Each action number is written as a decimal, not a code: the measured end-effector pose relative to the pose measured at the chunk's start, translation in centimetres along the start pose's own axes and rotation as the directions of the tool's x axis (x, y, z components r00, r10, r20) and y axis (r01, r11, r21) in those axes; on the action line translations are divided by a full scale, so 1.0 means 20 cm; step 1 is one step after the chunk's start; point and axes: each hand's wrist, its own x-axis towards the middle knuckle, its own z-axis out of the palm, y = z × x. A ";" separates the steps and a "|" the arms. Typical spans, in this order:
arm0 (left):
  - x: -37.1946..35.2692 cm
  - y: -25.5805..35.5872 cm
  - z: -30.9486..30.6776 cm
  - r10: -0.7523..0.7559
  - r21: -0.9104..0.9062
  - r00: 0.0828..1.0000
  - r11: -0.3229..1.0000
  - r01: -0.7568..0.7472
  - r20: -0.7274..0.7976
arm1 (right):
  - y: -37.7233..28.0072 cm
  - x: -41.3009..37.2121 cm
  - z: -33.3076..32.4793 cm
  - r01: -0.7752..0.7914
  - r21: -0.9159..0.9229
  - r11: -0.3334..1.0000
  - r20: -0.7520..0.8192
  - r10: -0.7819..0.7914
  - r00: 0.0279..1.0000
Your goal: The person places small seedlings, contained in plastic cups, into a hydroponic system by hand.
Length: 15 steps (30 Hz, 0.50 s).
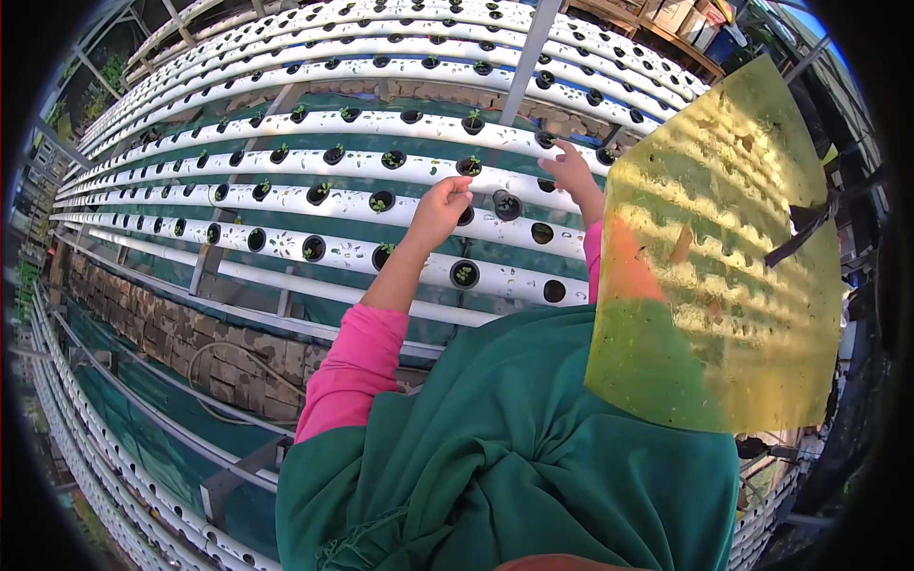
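Observation:
My left hand (442, 211) is over the white growing pipes, its fingers curled together in a pinch; whatever they hold, if anything, is too small to make out. Just beyond its fingertips sits a black net cup with a seedling (469, 166), and another dark cup (466, 216) is partly hidden beside the hand. My right hand (572, 173) reaches over the pipes with its fingers apart and nothing visible in them. Close to it is a dark hole (546, 185). Between my hands, a black cup (507, 205) stands raised and slightly tilted on a pipe.
A yellow translucent sheet (714, 266) hangs at the right, partly covering my right arm's side. A metal post (531, 62) rises among the pipes. Below left run a metal rail (181, 381) and a brick strip (162, 333). Boxes (681, 21) stand at the back right.

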 end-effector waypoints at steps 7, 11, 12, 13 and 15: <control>-0.14 0.03 -0.02 -0.024 0.076 0.999 0.997 0.028 -0.042 | 0.02 -0.56 -0.05 -0.048 0.281 0.959 0.102 0.020 0.995; -0.22 0.05 -0.05 -0.002 0.116 0.993 0.993 0.016 -0.117 | 0.04 -0.75 -0.08 -0.040 0.300 0.953 0.153 -0.007 0.988; -0.24 0.07 -0.05 0.010 0.131 0.992 0.991 0.007 -0.129 | 0.04 -0.78 -0.08 -0.002 0.255 0.967 0.153 -0.038 0.988; -0.27 0.10 -0.06 -0.043 0.130 0.990 0.990 0.060 -0.135 | 0.05 -0.80 -0.09 -0.069 0.349 0.935 0.126 0.026 0.992; -0.29 0.09 -0.08 -0.032 0.120 0.989 0.992 0.049 -0.143 | 0.03 -0.86 -0.10 -0.034 0.372 0.928 0.120 -0.012 0.993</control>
